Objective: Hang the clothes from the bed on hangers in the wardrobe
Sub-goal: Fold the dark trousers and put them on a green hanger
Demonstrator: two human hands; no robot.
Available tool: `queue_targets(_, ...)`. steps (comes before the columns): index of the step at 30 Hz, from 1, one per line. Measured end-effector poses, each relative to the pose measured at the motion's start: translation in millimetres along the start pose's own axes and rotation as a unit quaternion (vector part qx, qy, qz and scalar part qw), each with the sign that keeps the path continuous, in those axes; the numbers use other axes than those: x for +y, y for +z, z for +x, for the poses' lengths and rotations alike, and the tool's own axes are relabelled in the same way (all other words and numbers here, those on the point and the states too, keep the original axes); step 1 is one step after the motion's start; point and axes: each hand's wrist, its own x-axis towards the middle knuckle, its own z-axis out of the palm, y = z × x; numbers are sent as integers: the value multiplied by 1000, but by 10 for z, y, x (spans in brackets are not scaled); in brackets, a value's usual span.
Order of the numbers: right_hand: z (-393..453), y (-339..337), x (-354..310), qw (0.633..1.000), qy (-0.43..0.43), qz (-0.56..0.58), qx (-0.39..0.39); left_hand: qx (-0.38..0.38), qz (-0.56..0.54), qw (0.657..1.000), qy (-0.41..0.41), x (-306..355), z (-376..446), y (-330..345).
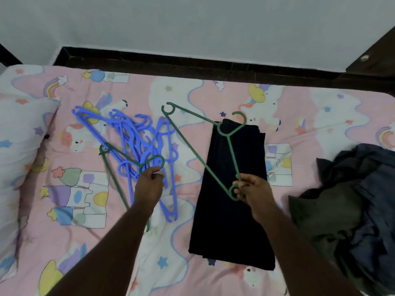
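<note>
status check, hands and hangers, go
Right hand grips green hanger over folded dark garment. Left hand holds second green hanger at blue hanger pile. Clothes heap waiting, nothing blocking.

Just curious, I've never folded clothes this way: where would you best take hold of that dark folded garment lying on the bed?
A judgement: grip the dark folded garment at its far narrow end, beside the green hanger hook, reaching from above. It lies flat and lengthwise, that edge is uncovered, and lifting there should let the rest hang straight.
</note>
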Motion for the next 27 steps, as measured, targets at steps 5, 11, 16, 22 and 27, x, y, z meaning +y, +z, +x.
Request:
queue_targets(5,472,-721,-392,992,-61,-86,64,-34,8,999,34,277,-12,415)
queue_targets(11,1137,-1244,-767,977,-95,-187,45,-43,69,993,80,473,155,883)
queue_targets(16,1834,-1378,-936,965,-114,-235,1,-29,116,987,104,728,393,1326)
queue_targets(22,2593,-1309,-1014,956,-131,-257,-42,-18,212,965,156,1116,865,1880)
queue_targets(27,2933,-1247,-960,944,-154,-288,-39,-23,237,959,156,1335,1167,2221)
